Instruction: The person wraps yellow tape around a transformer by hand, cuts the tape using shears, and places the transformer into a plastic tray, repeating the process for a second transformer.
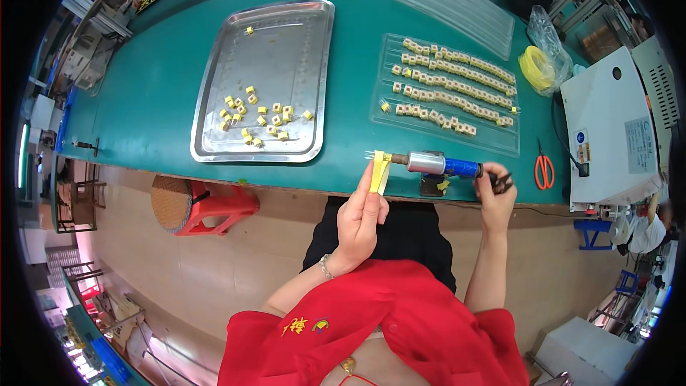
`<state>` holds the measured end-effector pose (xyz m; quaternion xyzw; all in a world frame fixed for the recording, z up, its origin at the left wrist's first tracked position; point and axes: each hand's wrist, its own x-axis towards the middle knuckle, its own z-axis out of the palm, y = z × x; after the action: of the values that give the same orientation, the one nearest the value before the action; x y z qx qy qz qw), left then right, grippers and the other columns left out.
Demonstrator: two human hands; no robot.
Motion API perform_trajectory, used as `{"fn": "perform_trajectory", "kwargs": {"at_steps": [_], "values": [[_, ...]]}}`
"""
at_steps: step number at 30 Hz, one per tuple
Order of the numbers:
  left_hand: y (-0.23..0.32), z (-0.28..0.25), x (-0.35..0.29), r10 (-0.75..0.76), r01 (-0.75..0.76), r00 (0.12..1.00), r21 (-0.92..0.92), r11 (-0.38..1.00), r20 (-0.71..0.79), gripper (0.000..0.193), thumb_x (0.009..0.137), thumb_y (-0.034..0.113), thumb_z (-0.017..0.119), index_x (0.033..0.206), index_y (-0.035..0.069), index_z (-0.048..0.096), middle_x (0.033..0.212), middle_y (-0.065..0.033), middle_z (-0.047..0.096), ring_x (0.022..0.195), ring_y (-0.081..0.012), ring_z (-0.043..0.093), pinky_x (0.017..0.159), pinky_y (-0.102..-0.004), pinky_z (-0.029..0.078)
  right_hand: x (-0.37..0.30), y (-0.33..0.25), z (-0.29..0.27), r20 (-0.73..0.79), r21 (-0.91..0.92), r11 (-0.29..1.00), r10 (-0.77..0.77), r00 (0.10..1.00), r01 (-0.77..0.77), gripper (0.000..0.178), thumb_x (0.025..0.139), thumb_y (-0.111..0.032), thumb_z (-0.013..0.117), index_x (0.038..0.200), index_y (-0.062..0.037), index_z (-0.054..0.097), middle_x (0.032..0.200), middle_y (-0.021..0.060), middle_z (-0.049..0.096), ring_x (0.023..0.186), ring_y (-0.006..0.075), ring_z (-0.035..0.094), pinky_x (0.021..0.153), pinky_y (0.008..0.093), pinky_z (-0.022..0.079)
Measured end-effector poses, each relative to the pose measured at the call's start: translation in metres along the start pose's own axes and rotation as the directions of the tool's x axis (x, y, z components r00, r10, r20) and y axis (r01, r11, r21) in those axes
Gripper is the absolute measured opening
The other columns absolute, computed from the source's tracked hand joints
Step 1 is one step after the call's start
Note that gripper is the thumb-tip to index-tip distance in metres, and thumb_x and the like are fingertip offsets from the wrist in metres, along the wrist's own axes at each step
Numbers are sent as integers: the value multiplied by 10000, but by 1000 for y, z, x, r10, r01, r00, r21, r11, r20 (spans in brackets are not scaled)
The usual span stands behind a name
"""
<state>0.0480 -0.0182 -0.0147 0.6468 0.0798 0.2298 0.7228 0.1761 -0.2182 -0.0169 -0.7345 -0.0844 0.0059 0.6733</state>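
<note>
Near edge of the counter (pixel 157 111): a silver-and-blue spindle (pixel 427 163) is being carried crosswise in front of the body, its tip pointing left, presumably so that both ends are being kept within easy reach. On that tip a small yellow component (pixel 382 156) is being borne, pins pointing left and apparently clear of the fingers

A strip of yellow tape (pixel 380 179) is being gripped below the component by the left hand (pixel 361 221), thumb and fingers pinching it; being held straight and fairly taut, probably so that it is lying flat. The left forearm is slanting in from lower left, wrist raised, fingers pointing away from the body

By the right hand (pixel 494 194) a dark tool (pixel 503 183) is being clasped in curled fingers, its kind not being made out; the spindle's blue end is being met by the fingertips, though whether it is being gripped cannot be told. The right forearm is standing nearly upright, elbow bent

Loose components (pixel 277 120) are lying scattered in the metal tray (pixel 275 50) on the left; others are being kept in rows (pixel 457 75) in a clear plastic tray (pixel 446 139) on the right, seemingly for order. Orange-handled scissors (pixel 544 171) are lying beyond the right hand
</note>
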Motion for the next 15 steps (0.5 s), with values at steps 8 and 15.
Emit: {"fn": "perform_trajectory", "kwargs": {"at_steps": [8, 15], "values": [[-3, 1, 6, 17, -16, 1000, 50, 999, -25, 418, 964, 107, 352, 1361, -12, 299, 609, 4, 437, 527, -51, 390, 504, -185, 333, -24, -59, -36, 141, 91, 996, -17, 990, 5, 172, 754, -95, 697, 842, 13, 597, 726, 20, 561, 594, 66, 518, 544, 181, 398], [-4, 4, 2, -29, 31, 998, 30, 999, -48, 403, 964, 107, 362, 1349, -9, 328, 615, 1, 444, 534, -51, 393, 508, -185, 339, 20, -62, -19, 58, 209, 950, -250, 967, 233, 158, 861, -99, 577, 976, -8, 517, 871, 55, 512, 662, 82, 474, 552, 181, 362]]}}
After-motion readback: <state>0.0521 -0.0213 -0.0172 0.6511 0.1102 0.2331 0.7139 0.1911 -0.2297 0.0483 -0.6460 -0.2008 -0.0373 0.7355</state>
